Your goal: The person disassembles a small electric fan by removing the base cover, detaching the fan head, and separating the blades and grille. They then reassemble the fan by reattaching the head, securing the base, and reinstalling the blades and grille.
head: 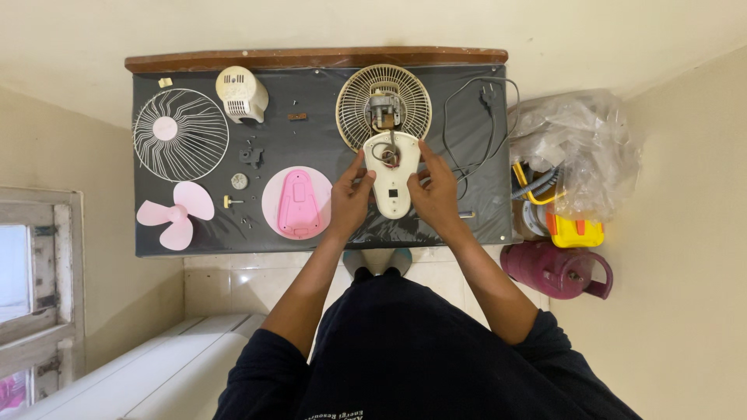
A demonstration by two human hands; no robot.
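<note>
A taken-apart fan lies on a dark table [311, 136]. My left hand [350, 198] and my right hand [436, 194] grip the two sides of the cream fan stand housing [391, 183], which has wires at its top. Just beyond it sits the rear grille with the motor [384, 105]. To the left of my left hand lies a pink base cover on a round pink plate [296, 202]. Farther left are the pink fan blade [177, 214], the white front grille [180, 134] and the cream motor cover [241, 93].
Small screws and knobs [247, 155] are scattered mid-table. A black power cord [482, 117] loops at the table's right. Beside the table's right edge are a crumpled plastic bag [576, 148], a yellow object [574, 231] and a maroon jug [556, 270]. A window [35, 264] is at the left.
</note>
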